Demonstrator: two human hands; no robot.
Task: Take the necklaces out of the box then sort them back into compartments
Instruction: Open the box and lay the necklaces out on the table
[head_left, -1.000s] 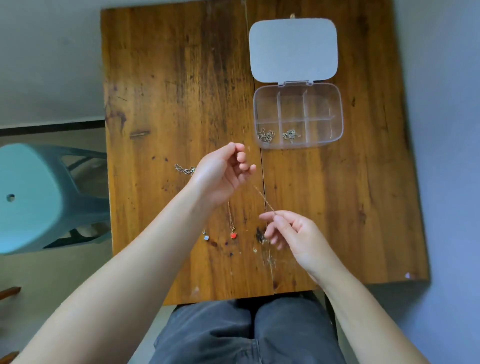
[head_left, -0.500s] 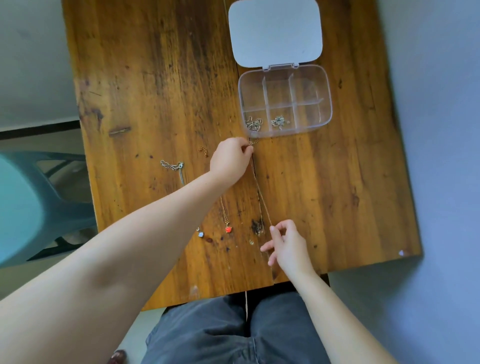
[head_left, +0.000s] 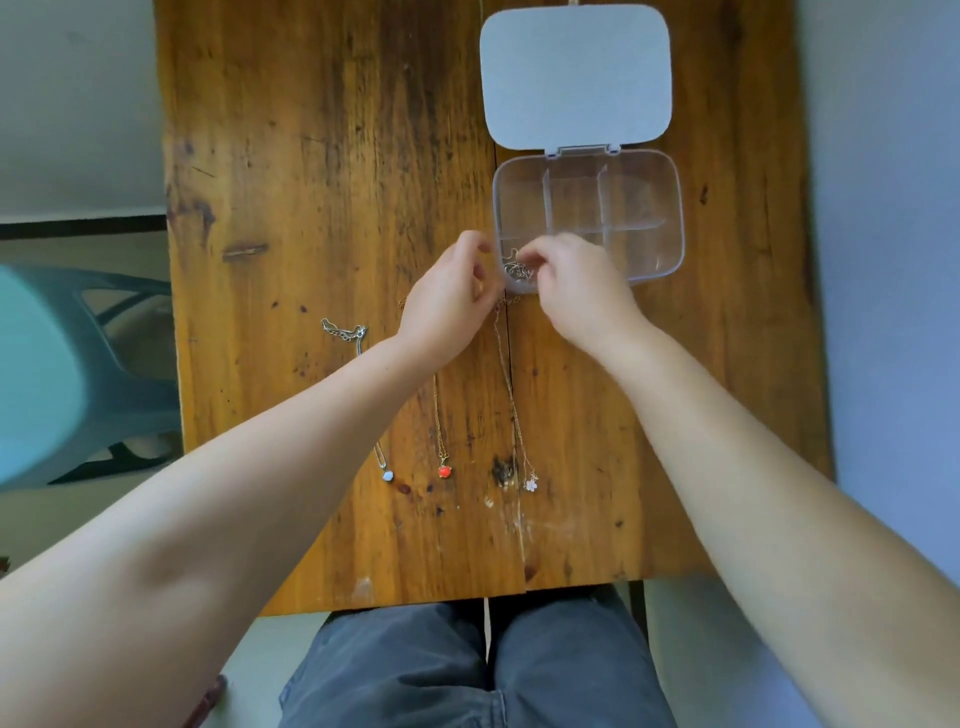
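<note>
- Reaching into the box (head_left: 670, 208), your right hand (head_left: 582, 291) is pinching a tangled silver necklace (head_left: 519, 270) in its near-left compartment; snagging could be dragging the box along.
- Hovering beside it, your left hand (head_left: 447, 301) is loosely curled, risking brushing the flower-pendant necklace (head_left: 511, 395) lying on the bench (head_left: 311, 156).

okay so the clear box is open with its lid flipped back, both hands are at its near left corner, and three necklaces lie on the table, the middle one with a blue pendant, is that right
Not quite. In the head view the middle necklace carries a red pendant. The rest holds: clear box open, lid back, left hand and right hand at its near left corner.
</note>
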